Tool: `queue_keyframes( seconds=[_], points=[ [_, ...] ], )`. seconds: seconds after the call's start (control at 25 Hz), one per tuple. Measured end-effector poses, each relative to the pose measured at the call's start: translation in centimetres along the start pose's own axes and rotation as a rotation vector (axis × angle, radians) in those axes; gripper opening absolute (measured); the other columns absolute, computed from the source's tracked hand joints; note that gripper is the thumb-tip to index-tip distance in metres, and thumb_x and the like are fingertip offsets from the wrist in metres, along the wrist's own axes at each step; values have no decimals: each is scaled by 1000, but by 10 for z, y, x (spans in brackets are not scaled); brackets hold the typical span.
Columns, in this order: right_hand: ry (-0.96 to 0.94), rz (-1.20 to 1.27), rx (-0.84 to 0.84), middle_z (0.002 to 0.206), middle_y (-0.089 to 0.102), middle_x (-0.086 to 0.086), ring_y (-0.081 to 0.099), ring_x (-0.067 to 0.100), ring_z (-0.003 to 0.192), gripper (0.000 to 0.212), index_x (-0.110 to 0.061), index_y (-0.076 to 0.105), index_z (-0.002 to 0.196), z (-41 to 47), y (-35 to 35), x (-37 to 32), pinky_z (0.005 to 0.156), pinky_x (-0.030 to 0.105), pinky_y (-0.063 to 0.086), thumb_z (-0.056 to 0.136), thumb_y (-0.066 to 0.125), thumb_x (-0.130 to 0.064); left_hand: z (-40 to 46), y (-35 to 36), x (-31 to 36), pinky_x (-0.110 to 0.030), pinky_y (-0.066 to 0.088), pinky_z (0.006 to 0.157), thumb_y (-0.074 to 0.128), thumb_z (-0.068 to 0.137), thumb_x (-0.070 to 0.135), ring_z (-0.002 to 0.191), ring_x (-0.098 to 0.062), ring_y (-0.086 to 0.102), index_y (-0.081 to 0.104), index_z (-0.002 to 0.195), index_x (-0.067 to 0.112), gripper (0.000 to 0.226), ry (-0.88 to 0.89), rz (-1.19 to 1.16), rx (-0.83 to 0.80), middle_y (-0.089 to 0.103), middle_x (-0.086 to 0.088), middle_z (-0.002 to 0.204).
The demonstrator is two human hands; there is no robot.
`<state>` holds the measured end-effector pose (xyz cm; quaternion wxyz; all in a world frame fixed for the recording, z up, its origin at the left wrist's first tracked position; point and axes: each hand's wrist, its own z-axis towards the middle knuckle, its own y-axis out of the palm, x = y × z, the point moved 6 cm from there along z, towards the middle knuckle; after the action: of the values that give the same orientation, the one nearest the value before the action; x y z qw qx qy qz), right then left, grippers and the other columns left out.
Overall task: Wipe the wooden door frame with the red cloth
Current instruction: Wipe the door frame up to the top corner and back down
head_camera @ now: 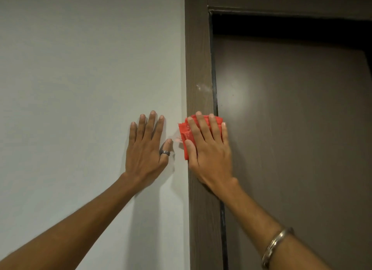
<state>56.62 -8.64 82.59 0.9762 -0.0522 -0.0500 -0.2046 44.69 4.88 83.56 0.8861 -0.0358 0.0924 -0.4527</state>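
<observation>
The brown wooden door frame (198, 58) runs upright through the middle of the view. My right hand (209, 149) lies flat on it, fingers spread, pressing the folded red cloth (184, 133) against the wood. The cloth sticks out past my fingers on the left and at the top. A pale smudge (201, 87) marks the frame a little above the cloth. My left hand (146, 149) rests flat and open on the white wall (80, 88) just left of the frame, with a ring on its thumb.
A dark brown door (291, 128) fills the right side, set behind the frame, with a dark gap (281, 25) along its top. A metal bangle (275, 247) sits on my right wrist.
</observation>
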Motion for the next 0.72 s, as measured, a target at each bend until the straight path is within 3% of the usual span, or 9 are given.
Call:
queue_keyframes(
  seconds=[0.12,0.2,0.32,0.72],
  points=[
    [-23,33,-21,175,18,-2,9,24,164,63,-29,24,164,42,-8,14,133,55,9,105,32,-47,22,-4,-6,-49,-3,132,25,104,50,161,-23,-11,3,165,22,71,4,-12,4,-6,-4,175],
    [-29,-14,-5,175,18,0,9,27,164,63,-29,26,164,71,-10,14,133,56,8,105,30,-50,40,-7,-12,-48,-4,132,23,104,49,161,-23,-12,3,165,22,70,-44,-47,20,-7,-4,175],
    [-184,-76,-5,174,24,0,12,26,163,59,-31,31,162,92,-5,12,133,55,6,106,28,-50,56,-9,-11,-48,-4,132,22,103,49,161,-22,-11,4,165,23,70,-32,-37,39,-6,-3,175],
    [-224,-105,6,171,32,0,19,28,162,59,-30,35,160,189,-17,24,133,54,4,106,23,-51,98,-12,-7,-46,-7,132,19,100,53,160,-19,-16,2,165,26,72,-31,-64,84,-9,0,174]
  ],
)
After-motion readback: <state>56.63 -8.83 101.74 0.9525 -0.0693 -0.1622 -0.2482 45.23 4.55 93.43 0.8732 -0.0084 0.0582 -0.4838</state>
